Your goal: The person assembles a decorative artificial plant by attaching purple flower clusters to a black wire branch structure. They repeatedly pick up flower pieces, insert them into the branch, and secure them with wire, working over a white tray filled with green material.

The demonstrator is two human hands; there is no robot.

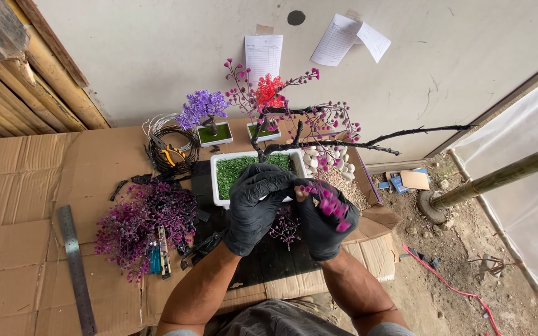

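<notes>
Head view: both gloved hands meet over the white tray. Left hand fingers curl closed around a twig. Right hand clenches pink blossoms.

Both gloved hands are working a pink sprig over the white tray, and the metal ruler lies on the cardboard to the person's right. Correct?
Not quite. In the head view the ruler lies on the cardboard to the person's left, not right. The rest holds: left hand and right hand, both in black gloves, work a pink sprig over the white tray.
</notes>
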